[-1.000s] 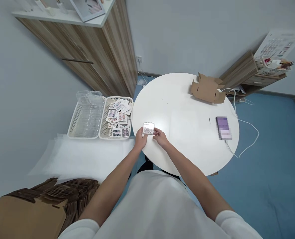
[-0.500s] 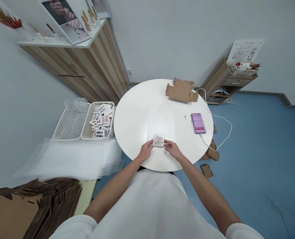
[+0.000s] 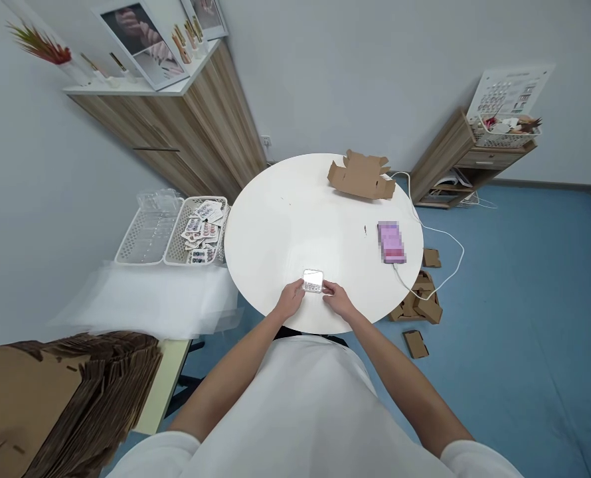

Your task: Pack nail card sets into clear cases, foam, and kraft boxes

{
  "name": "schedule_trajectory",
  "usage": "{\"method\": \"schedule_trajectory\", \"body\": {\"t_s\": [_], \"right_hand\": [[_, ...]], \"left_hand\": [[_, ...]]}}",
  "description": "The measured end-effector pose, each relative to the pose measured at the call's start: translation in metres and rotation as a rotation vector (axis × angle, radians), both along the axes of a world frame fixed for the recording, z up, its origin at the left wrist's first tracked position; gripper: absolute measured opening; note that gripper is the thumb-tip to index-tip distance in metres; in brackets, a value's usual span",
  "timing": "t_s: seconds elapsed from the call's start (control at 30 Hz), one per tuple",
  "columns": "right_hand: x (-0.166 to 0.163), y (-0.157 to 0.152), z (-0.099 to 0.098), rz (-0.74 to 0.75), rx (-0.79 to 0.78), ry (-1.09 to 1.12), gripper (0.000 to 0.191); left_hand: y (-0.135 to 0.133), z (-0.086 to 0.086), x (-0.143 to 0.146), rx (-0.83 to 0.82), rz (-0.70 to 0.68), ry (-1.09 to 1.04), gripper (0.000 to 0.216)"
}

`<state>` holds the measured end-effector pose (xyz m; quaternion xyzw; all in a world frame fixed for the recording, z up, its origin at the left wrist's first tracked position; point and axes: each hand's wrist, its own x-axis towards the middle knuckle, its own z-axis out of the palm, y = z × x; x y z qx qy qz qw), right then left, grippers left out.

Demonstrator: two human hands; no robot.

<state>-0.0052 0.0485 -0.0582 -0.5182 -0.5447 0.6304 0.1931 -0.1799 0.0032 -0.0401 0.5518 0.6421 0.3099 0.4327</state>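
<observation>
Two-handed handling of a small case at a round table. Directions are those of a clock face centred on the table, with six o'clock at the wearer. The clear case [image 3: 313, 281] lay level at six o'clock, just inside the near edge of the white table [image 3: 275, 232]; whether it rested on the surface or was raised slightly could not be told. The fingers of the left hand [image 3: 290, 299] gripped its left edge and those of the right hand [image 3: 339, 300] pinched its right edge, steadying it between them.

State of progress, as judged from the arrangement: the case appeared shut, with a row of small pieces visible beneath the glare on its lid, so its filling seemed complete. Boxing was not done: the brown carton [image 3: 360, 178], at one o'clock and well apart from both hands, lay partly unfolded. Loose cards [image 3: 206, 229] remained in a perforated basket [image 3: 174, 244] at nine o'clock, beside a second holding clear trays [image 3: 151, 232]. White sheets [image 3: 170, 302] lay at eight o'clock, with stacked cardboard [image 3: 111, 392] beyond them, apparently unused.
</observation>
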Motion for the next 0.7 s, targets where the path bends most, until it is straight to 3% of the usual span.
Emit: {"method": "schedule_trajectory", "body": {"t_s": [0.17, 0.27, 0.5, 0.63, 0.7], "right_hand": [[0.001, -0.007, -0.005, -0.028, 0.086, -0.068, 0.056], [0.01, -0.019, -0.004, -0.012, 0.264, -0.168, 0.048], [0.023, -0.044, 0.001, 0.404, 0.695, -0.566, 0.031], [0.015, -0.043, -0.001, 0.524, 0.872, -0.68, 0.012], [0.01, -0.042, -0.001, 0.549, 0.922, -0.723, 0.017]], "left_hand": [[-0.002, -0.007, -0.003, -0.023, 0.03, 0.203, 0.039], [-0.01, -0.01, -0.012, 0.011, -0.011, 0.292, 0.044], [-0.03, -0.003, -0.035, 0.125, -0.393, 0.482, 0.04], [-0.031, -0.001, -0.039, 0.123, -0.483, 0.558, 0.034], [-0.03, 0.001, -0.04, 0.149, -0.508, 0.578, 0.033]]}}
